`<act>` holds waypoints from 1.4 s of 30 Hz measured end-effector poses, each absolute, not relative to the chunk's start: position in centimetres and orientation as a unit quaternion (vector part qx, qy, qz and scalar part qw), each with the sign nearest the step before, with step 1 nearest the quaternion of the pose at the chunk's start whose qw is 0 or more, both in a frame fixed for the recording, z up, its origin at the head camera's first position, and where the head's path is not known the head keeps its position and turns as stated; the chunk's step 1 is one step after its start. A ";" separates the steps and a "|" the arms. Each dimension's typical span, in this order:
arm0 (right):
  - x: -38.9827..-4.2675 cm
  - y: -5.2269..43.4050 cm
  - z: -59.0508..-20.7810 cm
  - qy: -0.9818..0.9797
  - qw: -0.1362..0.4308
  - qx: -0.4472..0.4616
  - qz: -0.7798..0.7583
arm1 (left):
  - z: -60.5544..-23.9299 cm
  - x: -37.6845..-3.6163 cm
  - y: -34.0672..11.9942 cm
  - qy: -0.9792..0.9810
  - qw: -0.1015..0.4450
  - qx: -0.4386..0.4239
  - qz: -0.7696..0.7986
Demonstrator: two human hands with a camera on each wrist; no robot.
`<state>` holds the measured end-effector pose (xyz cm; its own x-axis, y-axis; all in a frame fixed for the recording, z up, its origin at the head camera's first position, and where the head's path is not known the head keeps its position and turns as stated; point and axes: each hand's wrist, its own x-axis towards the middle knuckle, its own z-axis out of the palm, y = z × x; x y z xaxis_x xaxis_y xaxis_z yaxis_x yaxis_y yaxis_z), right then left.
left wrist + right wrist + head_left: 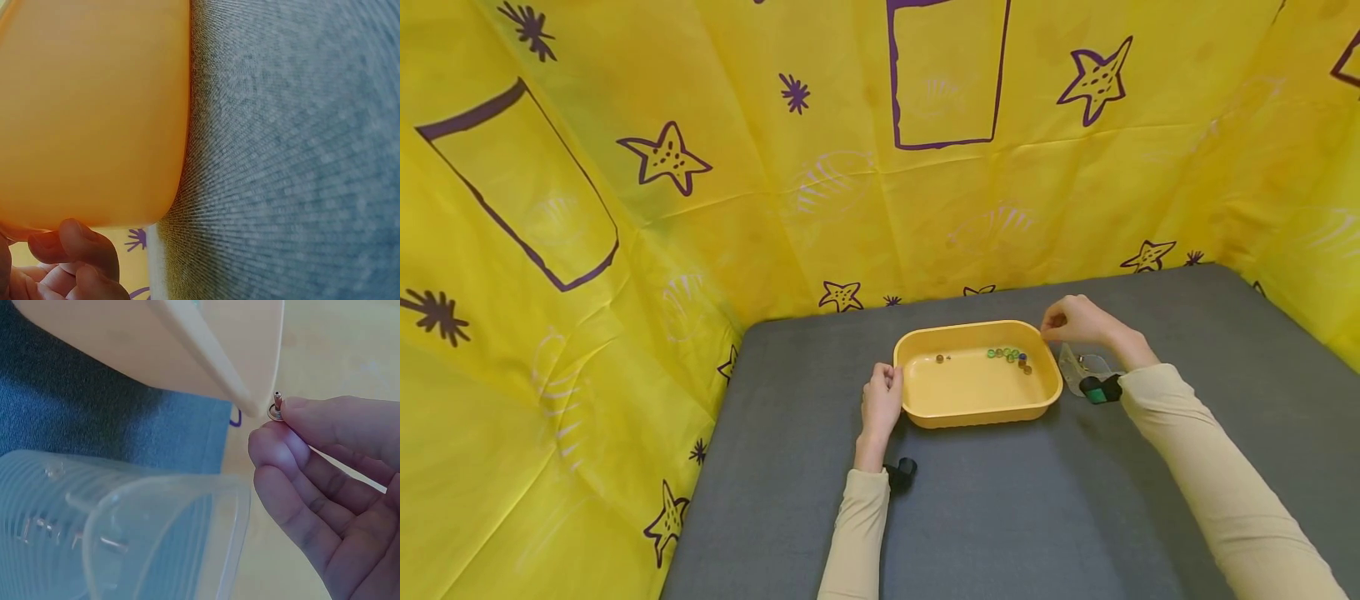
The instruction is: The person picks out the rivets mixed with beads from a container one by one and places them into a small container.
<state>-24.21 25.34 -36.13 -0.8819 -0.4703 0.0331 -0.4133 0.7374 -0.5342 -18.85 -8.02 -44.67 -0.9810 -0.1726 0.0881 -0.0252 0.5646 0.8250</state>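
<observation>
A yellow plastic tray (962, 416) sits on the grey table. At its left end my left hand (882, 404) grips the rim; in the left wrist view the curled fingers (90, 247) press against the tray's outer wall. Beside the tray's far right corner is my right hand (1084, 321), pinching a small metal rivet (277, 407) between thumb and fingers, its post pointing up. Inside the tray, several glass marbles (1007, 354) gather at the right, with a brown marble (939, 359) and a tiny piece (948, 358) at the left.
A clear plastic container (156, 500) stands just right of the tray, below my right hand, with several small metal pieces (44, 528) in it. Yellow patterned cloth (850, 192) hangs behind and at both sides of the table (1000, 517).
</observation>
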 end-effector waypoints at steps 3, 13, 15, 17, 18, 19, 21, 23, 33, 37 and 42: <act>-24.0 25.7 -36.1 0.930 0.050 -0.235 -0.279 | -44.7 -18.9 -8.0 -0.881 0.079 0.056 -0.463; -23.3 26.6 -36.1 0.929 0.050 -0.222 -0.290 | -44.7 -18.8 -8.0 -0.878 0.078 0.054 -0.469; -23.2 26.9 -36.0 0.931 0.044 -0.220 -0.287 | -44.7 -18.8 -8.0 -0.878 0.079 0.054 -0.468; -23.0 27.2 -35.9 0.934 0.039 -0.218 -0.282 | -44.6 -18.8 -8.0 -0.878 0.080 0.054 -0.468; -22.9 27.3 -35.9 0.934 0.037 -0.217 -0.280 | -44.6 -18.8 -8.0 -0.878 0.081 0.053 -0.469; -22.8 27.4 -35.9 0.935 0.035 -0.218 -0.277 | -44.6 -18.7 -8.0 -0.878 0.081 0.053 -0.469; -22.7 27.7 -35.8 0.937 0.032 -0.219 -0.271 | -44.5 -18.7 -8.0 -0.878 0.083 0.054 -0.469; -22.6 28.0 -35.8 0.938 0.032 -0.216 -0.270 | -44.5 -18.7 -8.0 -0.878 0.085 0.054 -0.468; -22.0 29.1 -35.5 0.940 0.044 -0.200 -0.272 | -44.5 -18.8 -8.0 -0.877 0.081 0.057 -0.471; -21.9 29.4 -35.6 0.940 0.045 -0.196 -0.275 | -44.5 -18.7 -8.0 -0.878 0.087 0.054 -0.468; -21.8 29.9 -36.0 0.928 0.035 -0.216 -0.303 | -44.5 -18.6 -8.0 -0.877 0.091 0.050 -0.469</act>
<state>-21.77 29.94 -35.98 -0.9042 -0.4221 0.0655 -0.3795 0.7235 -0.5767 -18.64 -8.02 -44.47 -0.9784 -0.1730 0.1133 -0.0017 0.5546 0.8321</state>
